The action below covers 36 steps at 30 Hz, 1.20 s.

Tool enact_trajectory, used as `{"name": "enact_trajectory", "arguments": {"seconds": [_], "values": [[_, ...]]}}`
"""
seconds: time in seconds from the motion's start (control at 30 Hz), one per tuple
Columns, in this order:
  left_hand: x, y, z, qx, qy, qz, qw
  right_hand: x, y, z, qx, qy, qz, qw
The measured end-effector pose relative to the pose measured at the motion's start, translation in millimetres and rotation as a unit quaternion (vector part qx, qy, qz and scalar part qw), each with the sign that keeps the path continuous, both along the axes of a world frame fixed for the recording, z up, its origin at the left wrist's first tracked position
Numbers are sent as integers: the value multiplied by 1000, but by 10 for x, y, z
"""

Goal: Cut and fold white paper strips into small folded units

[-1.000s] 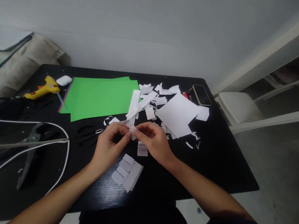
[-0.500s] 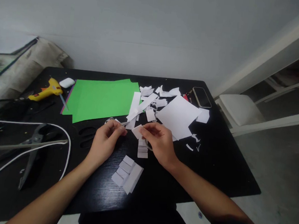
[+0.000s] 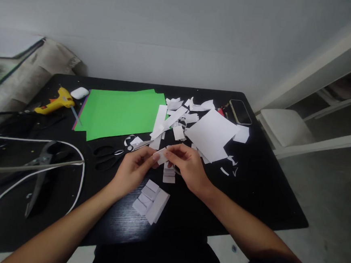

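A small piece of white paper point(image 3: 162, 157) is pinched between my two hands over the middle of the table. My left hand point(image 3: 133, 168) grips its left edge with thumb and fingers. On the other side, my right hand point(image 3: 188, 165) has its fingers closed on the right edge. Just under the hands lies a folded white paper strip point(image 3: 169, 174), partly hidden. Nearer to me rests a cluster of folded white paper pieces point(image 3: 151, 201). Black-handled scissors point(image 3: 117, 152) lie behind my left hand, blades pointing right.
Green sheets point(image 3: 120, 115) lie at the back left, beside a yellow glue gun point(image 3: 56, 101) and a white case point(image 3: 79, 93). White sheets point(image 3: 212, 132) and scraps spread at the back right, near a phone point(image 3: 240, 112). A white cable point(image 3: 78, 188) and larger shears point(image 3: 39, 181) occupy the left.
My left hand has moved right and taken hold of the paper piece that my right hand holds. The scissors now show more fully. The view has shifted slightly.
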State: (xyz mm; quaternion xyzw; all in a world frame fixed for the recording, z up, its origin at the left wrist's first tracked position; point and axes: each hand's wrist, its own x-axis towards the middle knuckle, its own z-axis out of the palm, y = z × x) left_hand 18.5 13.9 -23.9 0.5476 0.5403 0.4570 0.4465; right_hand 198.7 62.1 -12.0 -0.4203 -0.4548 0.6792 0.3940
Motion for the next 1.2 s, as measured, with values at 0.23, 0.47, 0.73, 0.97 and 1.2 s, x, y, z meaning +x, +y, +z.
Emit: {"name": "enact_trajectory", "arguments": {"seconds": [0.23, 0.47, 0.73, 0.97, 1.2], "values": [[41, 5, -25, -29, -36, 19, 999, 16, 4, -24, 10, 5, -1, 1000], [28, -8, -30, -15, -14, 24, 999, 22, -27, -43, 101, -23, -24, 994], [45, -2, -33, -18, -26, 22, 999, 39, -26, -111, 134, -54, -27, 989], [39, -47, -75, 10, 24, 18, 1000, 58, -75, -133, 392, -205, -61, 895], [18, -78, -92, 92, 136, 15, 986, 70, -122, -180, 534, -294, -52, 791]]}}
